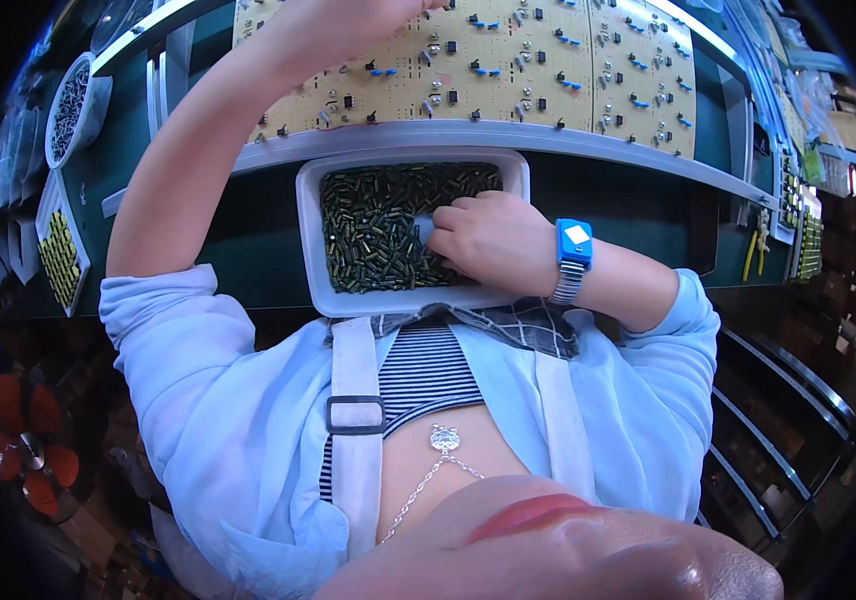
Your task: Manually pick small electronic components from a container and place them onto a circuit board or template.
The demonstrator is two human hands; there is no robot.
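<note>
In front of me stands a white plastic tray [315, 240] filled with small dark green cylindrical components [373, 235] that look like capacitors. My right hand [493, 240] dips into its right side, fingers curled down among the pieces; the fingertips are partly hidden, so what they hold does not show. Beyond the tray lie tan circuit boards [508, 65] dotted with black, silver and blue parts. My left hand [378, 15] reaches over their far part, and the top edge of the picture cuts off most of its fingers.
A metal rail [398, 134] runs between tray and boards. At the left, a round white tub [81, 110] holds small metal pieces, near a white box of yellow-green parts [63, 255]. Yellow-handled pliers [751, 250] hang at the right. An orange-bladed fan [33, 450] stands lower left.
</note>
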